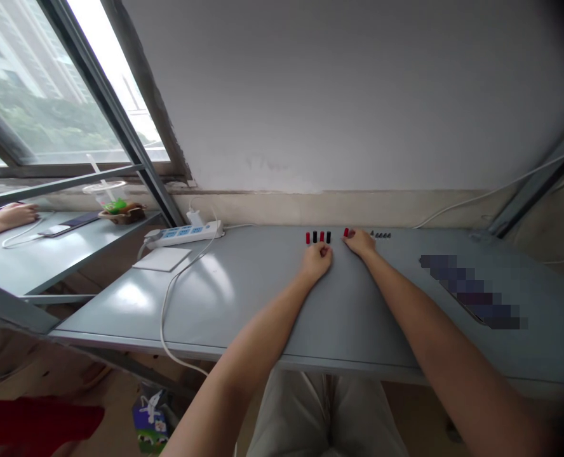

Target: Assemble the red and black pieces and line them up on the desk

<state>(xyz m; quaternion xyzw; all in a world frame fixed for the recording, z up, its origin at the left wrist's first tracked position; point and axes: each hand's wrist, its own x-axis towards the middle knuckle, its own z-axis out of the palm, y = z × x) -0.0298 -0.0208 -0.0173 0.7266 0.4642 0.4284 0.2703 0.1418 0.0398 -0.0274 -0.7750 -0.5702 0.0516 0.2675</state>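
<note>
A short row of small upright pegs (317, 237), red and black by turns, stands near the far edge of the grey table (244, 298). My left hand (316, 261) rests just in front of the row, fingers curled, with a red peg at its fingertips. My right hand (359, 242) lies a little to the right with fingers closed around another red peg (345, 232). Several tiny dark pieces (381, 235) sit in a line just right of that hand.
A white power strip (185, 233) with its cable trailing off the front edge lies at the back left, beside a white flat pad (162, 258). Another person's hand (13, 216) rests on the neighbouring table by a phone and a plastic cup (103, 193).
</note>
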